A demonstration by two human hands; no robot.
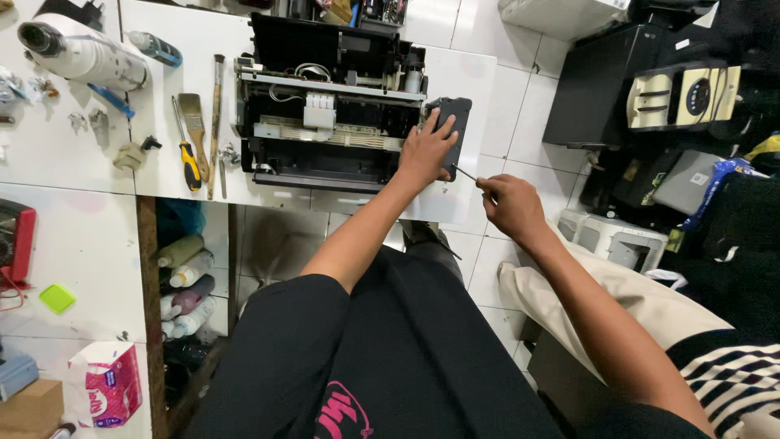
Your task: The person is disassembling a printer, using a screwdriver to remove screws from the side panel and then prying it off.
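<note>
Bright, even indoor light falls from overhead, and the white bench (73,154) and floor tiles (504,106) look close to washed out. Shadows are soft and short, pooling under the printer (325,106) and the left hand (426,150). The right side sinks into dim murk. Wide-lens bending curves the bench edges, and the corners are slightly soft; the centre is sharp.

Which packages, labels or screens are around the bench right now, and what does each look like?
Tissue pack: lower left bench, soft, pink and white.
Cardboard box: bottom left corner, brown.
Squeeze bottles: shelf under bench, lying stacked, pale labels.
Blue packet: far right, crinkled, blue and white.
</note>
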